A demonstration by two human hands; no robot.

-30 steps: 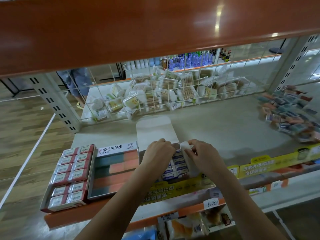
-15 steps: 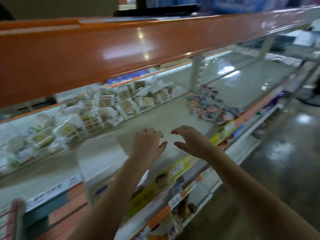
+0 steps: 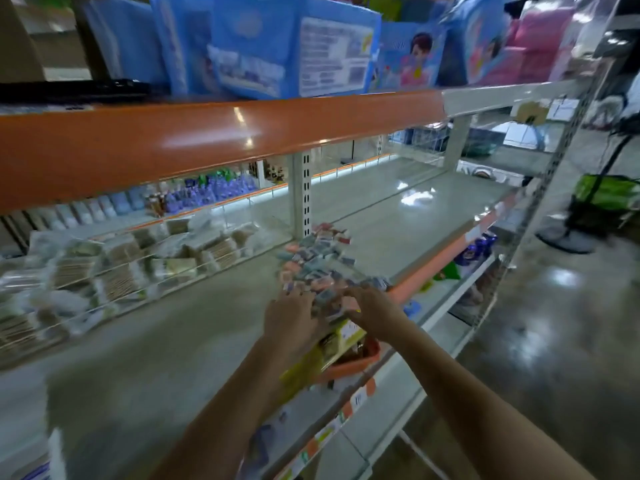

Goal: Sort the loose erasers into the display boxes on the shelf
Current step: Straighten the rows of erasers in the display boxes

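A heap of loose erasers [image 3: 317, 259] in pink, blue and grey wrappers lies on the grey shelf [image 3: 398, 230], near its front edge. My left hand [image 3: 292, 315] rests palm down on the near side of the heap with its fingers spread over the erasers. My right hand [image 3: 375, 310] is at the heap's near right corner, fingers curled toward the left hand. Blur hides whether the right hand holds any eraser. The display boxes are out of view, apart from a blurred white corner [image 3: 52, 455] at the bottom left.
An orange shelf beam [image 3: 207, 140] runs overhead, with blue packages [image 3: 287, 46] on top of it. Behind a wire divider lie clear packs of cotton swabs [image 3: 114, 261]. Yellow price labels [image 3: 311, 362] line the shelf's front edge. A lower shelf and glossy floor [image 3: 554, 341] lie to the right.
My view has swung right, away from the display boxes. Both hands left the white eraser box, travelled right along the shelf with fingers apart, and now sit on the heap of loose erasers.
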